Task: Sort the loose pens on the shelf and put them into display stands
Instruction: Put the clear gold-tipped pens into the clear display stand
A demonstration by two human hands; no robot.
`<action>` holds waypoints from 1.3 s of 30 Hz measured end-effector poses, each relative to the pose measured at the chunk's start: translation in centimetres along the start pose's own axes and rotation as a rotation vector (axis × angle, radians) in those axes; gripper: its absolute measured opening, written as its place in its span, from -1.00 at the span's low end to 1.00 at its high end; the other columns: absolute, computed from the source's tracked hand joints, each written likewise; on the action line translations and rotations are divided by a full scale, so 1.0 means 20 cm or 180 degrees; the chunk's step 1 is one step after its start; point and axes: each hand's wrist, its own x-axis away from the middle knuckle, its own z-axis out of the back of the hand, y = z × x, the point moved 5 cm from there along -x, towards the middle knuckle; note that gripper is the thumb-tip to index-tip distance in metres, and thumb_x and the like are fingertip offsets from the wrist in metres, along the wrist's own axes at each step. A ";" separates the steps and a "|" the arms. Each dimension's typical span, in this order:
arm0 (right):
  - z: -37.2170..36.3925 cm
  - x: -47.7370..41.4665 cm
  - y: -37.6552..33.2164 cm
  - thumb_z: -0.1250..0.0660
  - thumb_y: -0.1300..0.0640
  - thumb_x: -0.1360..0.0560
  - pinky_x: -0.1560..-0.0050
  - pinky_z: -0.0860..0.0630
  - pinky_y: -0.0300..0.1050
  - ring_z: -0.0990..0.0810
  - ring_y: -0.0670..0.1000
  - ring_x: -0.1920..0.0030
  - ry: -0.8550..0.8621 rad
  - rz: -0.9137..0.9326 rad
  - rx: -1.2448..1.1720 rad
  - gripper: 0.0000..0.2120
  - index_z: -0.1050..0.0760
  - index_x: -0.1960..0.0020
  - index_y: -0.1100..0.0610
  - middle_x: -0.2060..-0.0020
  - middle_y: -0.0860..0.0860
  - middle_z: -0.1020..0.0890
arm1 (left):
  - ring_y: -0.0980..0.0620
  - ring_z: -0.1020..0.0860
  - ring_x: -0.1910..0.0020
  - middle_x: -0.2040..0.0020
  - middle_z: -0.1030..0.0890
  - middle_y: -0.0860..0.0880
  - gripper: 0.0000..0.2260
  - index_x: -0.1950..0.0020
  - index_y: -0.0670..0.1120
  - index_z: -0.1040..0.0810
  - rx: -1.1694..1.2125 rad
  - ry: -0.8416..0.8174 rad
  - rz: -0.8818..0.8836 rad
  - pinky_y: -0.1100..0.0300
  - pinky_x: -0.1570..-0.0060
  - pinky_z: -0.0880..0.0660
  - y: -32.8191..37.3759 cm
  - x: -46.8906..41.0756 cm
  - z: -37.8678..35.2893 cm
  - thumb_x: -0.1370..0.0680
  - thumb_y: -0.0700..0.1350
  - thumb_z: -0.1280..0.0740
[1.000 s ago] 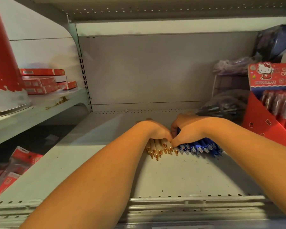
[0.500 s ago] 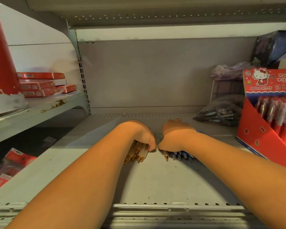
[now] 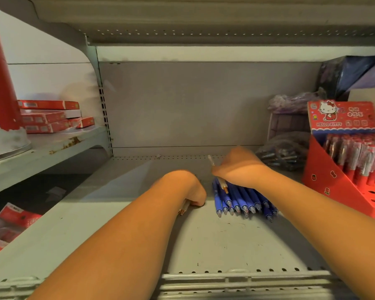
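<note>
Several blue pens (image 3: 240,201) lie side by side on the grey shelf (image 3: 214,241), tips toward me. My right hand (image 3: 236,167) hovers over their far ends and pinches one white pen with a gold tip (image 3: 222,184), lifted at a slant. My left hand (image 3: 188,189) rests on the shelf to the left of the blue pens, fingers curled round a bunch of white gold-tipped pens (image 3: 184,207); only their tips peek out beneath the wrist. A red Hello Kitty display stand (image 3: 342,169) full of red pens stands at the right.
A plastic bag of dark pens (image 3: 284,152) lies behind the stand, with a purple bag (image 3: 290,102) and a dark box above it. Red flat boxes (image 3: 48,116) sit on the left shelf beside a red cone-shaped object (image 3: 0,83). A rail (image 3: 236,282) edges the shelf front.
My hands have moved apart. The left hand drew the white pens to the left, uncovering the blue pens. The right hand rose with one white pen.
</note>
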 end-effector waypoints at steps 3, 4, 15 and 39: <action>0.05 0.04 0.03 -0.29 0.07 -0.44 0.36 -0.41 -0.19 -0.44 0.05 0.48 0.0181 -0.0161 -0.0417 -0.70 -0.55 0.43 0.14 0.53 0.00 -0.48 | -0.07 -0.48 0.46 0.63 -0.50 -0.07 -0.71 0.27 -0.28 -0.55 -0.0075 0.0066 -0.0144 0.22 0.32 -0.43 -0.01 -0.02 0.00 -0.53 -0.19 -0.13; 0.06 0.05 0.04 -0.29 0.10 -0.44 0.36 -0.44 -0.18 -0.48 0.05 0.48 0.0244 -0.0212 -0.0646 -0.69 -0.56 0.45 0.16 0.54 0.00 -0.53 | -0.07 -0.47 0.43 0.65 -0.49 -0.05 -0.73 0.27 -0.31 -0.52 -0.0085 0.0125 -0.0173 0.18 0.28 -0.45 -0.01 -0.03 0.01 -0.52 -0.19 -0.14; 0.12 0.32 0.14 -0.20 0.31 -0.59 0.38 -0.46 -0.26 -0.57 -0.10 0.38 0.0689 -0.0367 -0.3532 -0.84 -0.53 -0.06 0.35 0.17 0.16 -0.63 | -0.02 -0.49 0.49 0.03 -0.68 -0.22 -0.71 -0.16 -0.30 -0.57 0.0383 0.0653 -0.0515 0.17 0.33 -0.56 -0.02 0.04 0.06 -0.50 -0.24 -0.21; 0.71 1.34 0.94 -0.22 0.20 -0.57 0.30 -0.53 -0.19 -0.59 -0.03 0.30 0.2130 0.0242 -0.4594 -0.81 -0.56 -0.12 0.18 0.30 0.04 -0.60 | 0.01 -0.46 0.41 0.39 -0.50 -0.04 -0.91 0.23 -0.14 -0.50 0.4408 0.0870 -0.4419 0.17 0.35 -0.42 1.21 0.98 -0.01 -0.28 -0.23 -0.32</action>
